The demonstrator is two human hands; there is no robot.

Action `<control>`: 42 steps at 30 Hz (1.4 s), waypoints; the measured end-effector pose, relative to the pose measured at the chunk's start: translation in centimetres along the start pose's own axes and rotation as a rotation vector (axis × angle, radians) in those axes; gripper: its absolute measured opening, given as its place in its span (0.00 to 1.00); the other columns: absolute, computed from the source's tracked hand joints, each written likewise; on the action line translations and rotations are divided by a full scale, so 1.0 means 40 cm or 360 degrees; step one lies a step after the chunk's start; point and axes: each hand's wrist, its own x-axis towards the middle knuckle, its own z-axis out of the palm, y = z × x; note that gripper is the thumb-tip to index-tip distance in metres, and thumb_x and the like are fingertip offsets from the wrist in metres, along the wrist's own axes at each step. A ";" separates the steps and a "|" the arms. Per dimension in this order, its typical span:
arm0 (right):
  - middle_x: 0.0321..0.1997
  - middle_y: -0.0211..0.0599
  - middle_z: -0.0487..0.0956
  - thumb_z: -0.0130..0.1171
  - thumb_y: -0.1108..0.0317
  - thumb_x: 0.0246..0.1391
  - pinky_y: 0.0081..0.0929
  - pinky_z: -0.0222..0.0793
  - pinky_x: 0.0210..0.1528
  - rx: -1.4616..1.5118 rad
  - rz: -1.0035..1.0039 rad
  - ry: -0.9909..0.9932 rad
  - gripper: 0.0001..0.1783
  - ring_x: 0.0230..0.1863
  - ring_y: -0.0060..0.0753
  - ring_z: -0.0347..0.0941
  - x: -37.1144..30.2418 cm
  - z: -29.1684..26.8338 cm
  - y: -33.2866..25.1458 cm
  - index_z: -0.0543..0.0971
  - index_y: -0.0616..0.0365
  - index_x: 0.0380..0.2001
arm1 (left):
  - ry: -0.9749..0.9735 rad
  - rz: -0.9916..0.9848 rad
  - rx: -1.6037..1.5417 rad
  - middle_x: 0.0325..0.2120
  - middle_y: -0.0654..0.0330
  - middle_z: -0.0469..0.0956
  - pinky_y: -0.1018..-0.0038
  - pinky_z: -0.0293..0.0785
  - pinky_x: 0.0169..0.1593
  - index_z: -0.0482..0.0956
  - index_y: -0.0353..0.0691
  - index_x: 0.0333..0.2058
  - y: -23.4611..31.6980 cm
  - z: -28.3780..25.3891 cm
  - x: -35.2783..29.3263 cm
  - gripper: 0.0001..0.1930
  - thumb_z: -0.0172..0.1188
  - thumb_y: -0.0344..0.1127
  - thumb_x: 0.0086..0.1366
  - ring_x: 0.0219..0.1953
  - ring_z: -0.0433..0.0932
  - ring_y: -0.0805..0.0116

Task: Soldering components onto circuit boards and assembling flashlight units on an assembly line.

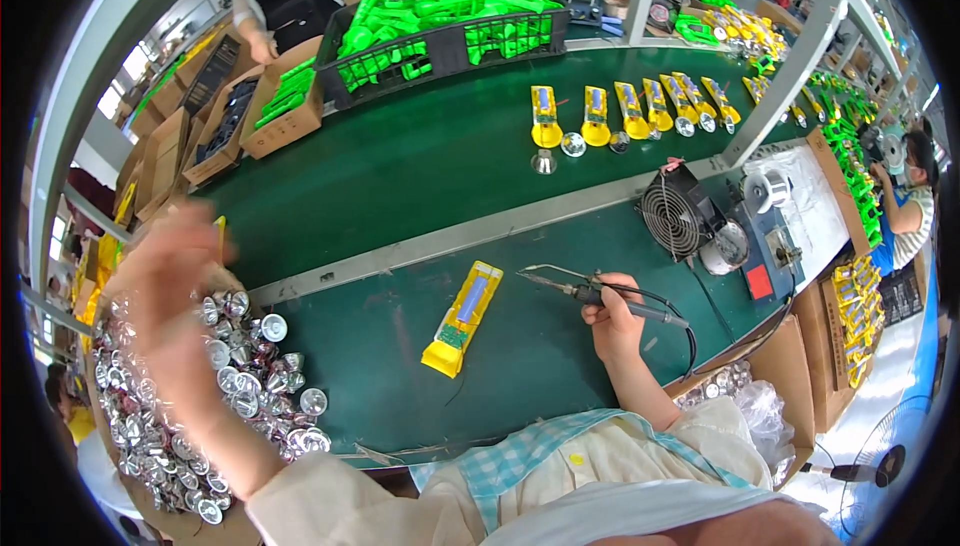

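My right hand (614,318) is wrapped round a soldering iron (652,315), its thin metal tip pointing left over the green bench. Just left of that tip lies a yellow flashlight housing (462,318) with a blue cell and a small green circuit board inside. Smeared by motion, my left hand (178,271) is raised above a heap of shiny reflector cups (240,381) at the left. A bit of yellow (220,234) shows beside its fingers; whether they hold it cannot be made out.
Beyond a metal rail, a green belt carries a row of yellow housings (596,114) with reflectors. A black crate (440,56) of green parts stands at the back. A fan (672,214) and a soldering stand (768,246) sit right. Co-workers are at the far side and right.
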 end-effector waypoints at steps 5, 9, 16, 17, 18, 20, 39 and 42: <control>0.23 0.36 0.69 0.46 0.74 0.44 0.17 0.60 0.17 -0.0014 -0.0077 0.0011 0.07 0.16 0.22 0.63 0.015 -0.042 -0.006 0.66 0.59 0.30 | -0.0696 -0.0176 0.0669 0.39 0.51 0.64 0.70 0.63 0.43 0.63 0.34 0.42 -0.306 0.243 -0.195 0.23 0.57 0.35 0.46 0.41 0.65 0.58; 0.23 0.36 0.69 0.46 0.73 0.44 0.17 0.60 0.16 -0.0095 -0.0072 0.0059 0.07 0.16 0.21 0.63 0.014 -0.024 0.014 0.66 0.59 0.30 | -0.0888 -0.0247 0.0841 0.46 0.42 0.56 0.64 0.53 0.50 0.55 0.26 0.45 -0.331 0.352 -0.321 0.35 0.57 0.47 0.45 0.48 0.55 0.48; 0.22 0.35 0.69 0.47 0.73 0.44 0.17 0.61 0.16 -0.0130 -0.0104 0.0091 0.07 0.16 0.21 0.64 0.037 -0.022 0.019 0.66 0.59 0.30 | -0.0722 -0.0216 0.0673 0.38 0.46 0.61 0.66 0.58 0.45 0.58 0.28 0.43 -0.358 0.414 -0.348 0.30 0.57 0.36 0.40 0.40 0.60 0.52; 0.21 0.35 0.69 0.47 0.74 0.43 0.16 0.61 0.16 -0.0095 -0.0110 0.0111 0.07 0.15 0.21 0.64 0.037 -0.018 0.016 0.67 0.60 0.29 | -0.0715 -0.0206 0.0673 0.38 0.46 0.61 0.66 0.58 0.45 0.58 0.28 0.43 -0.356 0.415 -0.348 0.30 0.57 0.36 0.40 0.40 0.60 0.52; 0.21 0.34 0.69 0.47 0.75 0.42 0.14 0.62 0.15 -0.0057 -0.0115 0.0124 0.07 0.14 0.20 0.65 0.040 -0.013 0.016 0.68 0.60 0.29 | -0.0686 -0.0173 0.0648 0.35 0.47 0.62 0.66 0.59 0.42 0.60 0.28 0.42 -0.355 0.416 -0.346 0.29 0.56 0.34 0.39 0.38 0.61 0.52; 0.21 0.34 0.69 0.47 0.75 0.42 0.14 0.62 0.15 -0.0064 -0.0116 0.0118 0.07 0.14 0.20 0.65 0.038 -0.016 0.015 0.68 0.60 0.29 | -0.0663 -0.0132 0.0613 0.33 0.47 0.62 0.65 0.61 0.40 0.61 0.29 0.40 -0.352 0.421 -0.351 0.27 0.55 0.33 0.39 0.36 0.61 0.53; 0.21 0.33 0.67 0.44 0.77 0.42 0.13 0.58 0.14 -0.0033 -0.0245 0.0037 0.05 0.12 0.20 0.61 0.013 0.003 -0.017 0.68 0.59 0.26 | -0.0460 -0.0070 0.0829 0.09 0.54 0.65 0.64 0.60 0.18 0.65 0.38 0.08 -0.336 0.294 -0.338 0.11 0.48 0.34 0.44 0.14 0.65 0.54; 0.26 0.37 0.69 0.44 0.75 0.45 0.12 0.57 0.17 0.0026 -0.0178 -0.0025 0.07 0.17 0.19 0.61 0.011 -0.004 -0.015 0.68 0.61 0.31 | -0.0401 -0.0178 0.0786 0.09 0.52 0.63 0.65 0.58 0.18 0.62 0.36 0.07 -0.357 0.248 -0.339 0.12 0.48 0.31 0.45 0.14 0.64 0.53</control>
